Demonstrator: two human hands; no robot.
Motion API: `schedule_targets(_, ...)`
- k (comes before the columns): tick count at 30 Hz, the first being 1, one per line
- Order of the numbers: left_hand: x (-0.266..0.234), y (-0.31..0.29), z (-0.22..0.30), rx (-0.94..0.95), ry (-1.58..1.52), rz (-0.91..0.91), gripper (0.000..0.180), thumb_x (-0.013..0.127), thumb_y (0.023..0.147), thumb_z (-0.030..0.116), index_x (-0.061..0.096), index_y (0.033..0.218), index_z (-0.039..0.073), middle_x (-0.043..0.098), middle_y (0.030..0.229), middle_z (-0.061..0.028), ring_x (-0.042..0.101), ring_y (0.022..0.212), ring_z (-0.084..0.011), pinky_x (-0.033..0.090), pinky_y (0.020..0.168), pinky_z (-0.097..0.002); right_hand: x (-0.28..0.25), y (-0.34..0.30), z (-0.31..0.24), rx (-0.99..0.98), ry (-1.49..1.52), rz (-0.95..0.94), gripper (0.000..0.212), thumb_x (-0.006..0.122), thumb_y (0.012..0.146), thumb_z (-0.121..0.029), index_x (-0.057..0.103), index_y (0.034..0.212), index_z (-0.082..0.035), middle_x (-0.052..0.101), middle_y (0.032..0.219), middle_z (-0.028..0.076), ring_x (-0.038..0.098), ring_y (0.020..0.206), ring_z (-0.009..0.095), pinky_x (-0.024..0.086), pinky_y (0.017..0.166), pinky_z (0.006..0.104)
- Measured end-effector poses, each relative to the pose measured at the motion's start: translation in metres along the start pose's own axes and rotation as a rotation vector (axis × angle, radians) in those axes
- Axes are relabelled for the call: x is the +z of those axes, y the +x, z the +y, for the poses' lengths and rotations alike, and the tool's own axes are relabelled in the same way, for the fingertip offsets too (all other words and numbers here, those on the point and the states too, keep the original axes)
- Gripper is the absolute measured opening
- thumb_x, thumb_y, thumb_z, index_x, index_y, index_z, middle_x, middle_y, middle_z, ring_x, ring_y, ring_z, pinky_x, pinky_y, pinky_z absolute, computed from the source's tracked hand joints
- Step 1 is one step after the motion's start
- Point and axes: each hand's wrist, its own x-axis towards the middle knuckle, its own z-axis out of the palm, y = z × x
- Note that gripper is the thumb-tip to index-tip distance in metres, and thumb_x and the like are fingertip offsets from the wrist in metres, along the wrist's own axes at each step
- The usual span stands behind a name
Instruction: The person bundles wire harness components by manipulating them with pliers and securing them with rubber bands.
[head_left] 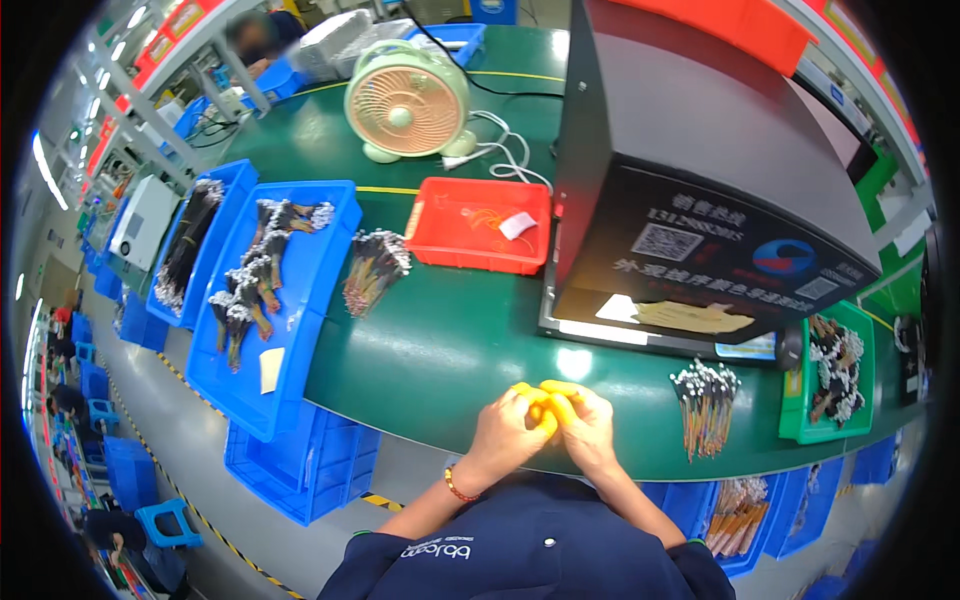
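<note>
My left hand (505, 436) and my right hand (588, 430) meet in front of me, above the near edge of the green table (430, 360). Yellow finger covers wrap several fingertips on both. The fingers of each are pinched together and nearly touch the other hand's. Whatever they hold, if anything, is hidden or too small to name. To their right lies a bundle of thin cables with white ends (707, 408). Another bundle of cables with white ends (376, 272) rests on the table to the left, beside a blue tray.
Ahead on the right stands a large black machine (720, 230). A red tray (478, 263) and a fan (402, 105) sit farther back. Blue trays (335, 290) of cables line the left; a green bin (790, 425) of cables stands right. Blue crates (300, 465) are below the table.
</note>
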Motion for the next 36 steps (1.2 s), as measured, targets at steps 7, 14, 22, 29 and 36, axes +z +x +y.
schedule_targets(7,-0.005,0.012,0.001,-0.040,0.023,0.090,0.012,0.063,0.069,0.008,0.057,0.079,0.005,0.055,0.076,-0.0100,0.056,0.061,-0.0221,0.046,0.054,-0.0297,0.001,0.010,-0.001,0.098,0.248,-0.053,0.025,0.056,0.081,-0.011,0.052,0.099,0.005,0.057,0.088,0.012,0.056,0.069,0.014,0.049,0.059,0.0253)
schedule_targets(14,-0.076,0.066,-0.065,-0.092,0.531,0.454,0.018,0.060,0.072,0.011,0.054,0.087,0.004,0.052,0.083,-0.0130,0.052,0.077,-0.0282,0.043,0.069,-0.0353,-0.022,0.018,-0.013,0.013,0.293,-0.043,0.023,0.051,0.083,-0.010,0.049,0.099,0.007,0.056,0.090,0.016,0.059,0.086,0.026,0.052,0.070,0.0295)
schedule_targets(22,-0.128,0.083,-0.113,-0.105,1.082,0.440,0.013,0.058,0.072,0.010,0.057,0.080,-0.001,0.053,0.081,-0.0140,0.052,0.077,-0.0280,0.046,0.063,-0.0359,-0.053,0.041,-0.028,0.342,0.327,-0.025,0.021,0.051,0.083,-0.018,0.053,0.089,0.002,0.059,0.077,0.011,0.054,0.044,0.011,0.045,0.036,0.0202)
schedule_targets(29,-0.125,0.086,-0.111,0.072,1.131,0.444,0.006,0.055,0.071,0.006,0.057,0.072,0.000,0.054,0.075,-0.0126,0.052,0.073,-0.0282,0.045,0.062,-0.0349,-0.050,0.049,-0.039,0.457,0.519,0.058,0.016,0.049,0.084,-0.014,0.052,0.091,0.000,0.060,0.079,0.010,0.053,0.045,0.008,0.039,0.033,0.0175)
schedule_targets(36,-0.124,0.097,-0.114,0.067,1.119,0.418,0.003,0.055,0.067,0.003,0.055,0.065,0.000,0.054,0.072,-0.0138,0.051,0.070,-0.0283,0.044,0.062,-0.0359,-0.062,0.057,-0.021,0.432,0.685,0.065,0.014,0.050,0.084,-0.016,0.052,0.083,-0.002,0.057,0.070,0.008,0.042,0.037,0.006,0.035,0.031,0.0165)
